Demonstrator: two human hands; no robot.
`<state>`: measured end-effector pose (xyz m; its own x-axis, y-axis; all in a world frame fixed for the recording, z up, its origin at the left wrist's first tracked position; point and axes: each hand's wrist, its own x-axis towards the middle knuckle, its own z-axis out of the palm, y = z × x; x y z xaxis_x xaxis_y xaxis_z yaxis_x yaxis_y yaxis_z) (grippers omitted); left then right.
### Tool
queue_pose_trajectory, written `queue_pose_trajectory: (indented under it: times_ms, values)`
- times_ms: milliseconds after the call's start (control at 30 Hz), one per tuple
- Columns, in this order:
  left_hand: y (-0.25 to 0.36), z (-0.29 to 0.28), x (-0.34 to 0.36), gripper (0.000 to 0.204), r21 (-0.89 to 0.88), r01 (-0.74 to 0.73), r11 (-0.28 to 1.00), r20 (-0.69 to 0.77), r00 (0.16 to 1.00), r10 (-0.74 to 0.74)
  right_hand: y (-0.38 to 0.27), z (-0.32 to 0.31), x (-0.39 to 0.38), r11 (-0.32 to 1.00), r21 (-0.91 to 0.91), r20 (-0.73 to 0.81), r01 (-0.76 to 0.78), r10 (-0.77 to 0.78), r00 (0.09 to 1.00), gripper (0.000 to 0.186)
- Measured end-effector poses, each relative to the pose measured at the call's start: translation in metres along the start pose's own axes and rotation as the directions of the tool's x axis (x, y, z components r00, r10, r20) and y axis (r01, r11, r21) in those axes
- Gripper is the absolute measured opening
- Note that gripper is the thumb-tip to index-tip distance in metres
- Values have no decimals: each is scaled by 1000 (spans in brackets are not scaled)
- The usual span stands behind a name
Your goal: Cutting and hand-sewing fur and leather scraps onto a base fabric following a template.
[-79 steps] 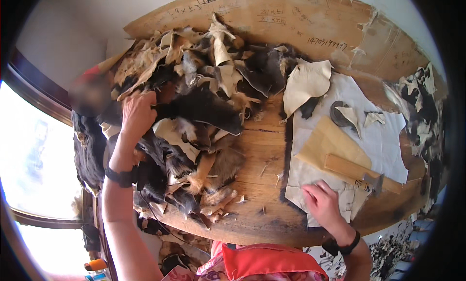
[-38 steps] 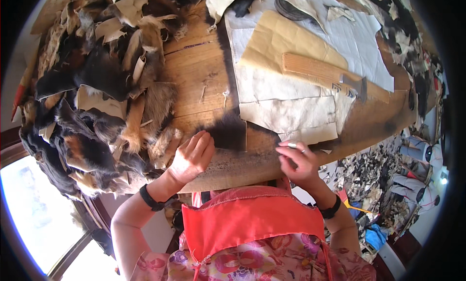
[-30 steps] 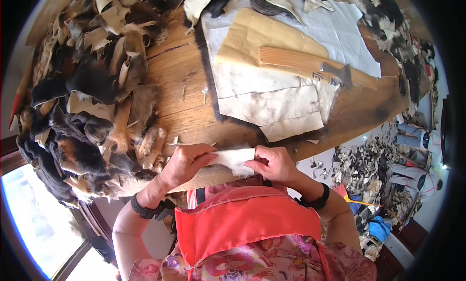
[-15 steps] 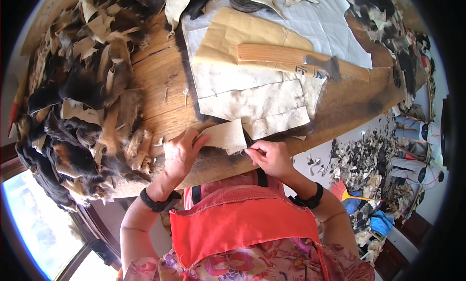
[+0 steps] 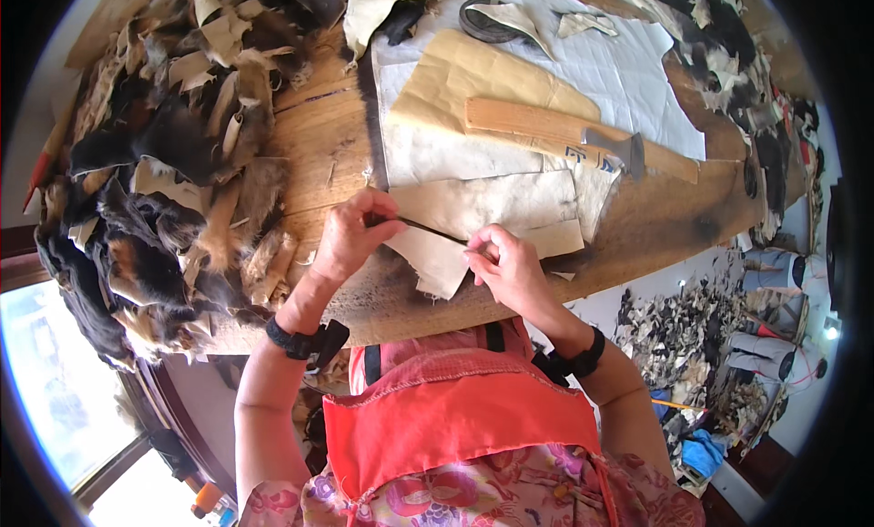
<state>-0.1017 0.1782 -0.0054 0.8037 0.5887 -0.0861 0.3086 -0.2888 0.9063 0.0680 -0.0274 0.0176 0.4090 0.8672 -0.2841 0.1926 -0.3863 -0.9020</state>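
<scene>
A thin dark strip [image 5: 435, 231] is stretched between my two hands above the table. My left hand [image 5: 349, 231] pinches its left end, which sits a little higher. Between its thumb and fingers, my right hand [image 5: 503, 265] grips the other end. Whether the strip is a thread, cord or sliver of fur, I cannot tell. Under it lies a cream hide piece [image 5: 440, 265] with a ragged near edge. It overlaps larger pale hide panels [image 5: 510, 199], which show seams or cut lines.
Fur scraps [image 5: 173, 199] are heaped on the wooden table [image 5: 314, 136] at left. Farther back are brown paper [image 5: 464, 67], white sheeting [image 5: 628, 49], a wooden bar [image 5: 528, 117] and a dark metal blade [image 5: 626, 148]. Fur scraps [image 5: 678, 331] cover the floor at right.
My left hand has lifted off the cream hide piece and moved up, now holding one end of the dark strip. My right hand has risen slightly. The whole view has shifted a little.
</scene>
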Motion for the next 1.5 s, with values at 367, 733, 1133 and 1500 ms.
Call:
queue_pose_trajectory:
  times_ms: [367,733,1133,1500]
  values:
    - [170,-66,-79,11,374,-659,652,-1,703,711,2,-10,-8,996,-18,-158,85,-87,984,16]
    - [218,-54,-82,17,-77,-996,43,-618,82,782,-8,6,-2,984,130,-85,-125,136,987,18]
    - [232,-63,-77,28,40,-960,-276,-708,-222,671,-9,7,2,978,103,-35,-183,188,982,23]
    - [205,-98,-49,17,-35,-983,181,-360,181,915,-12,-1,14,997,79,34,22,-25,999,19]
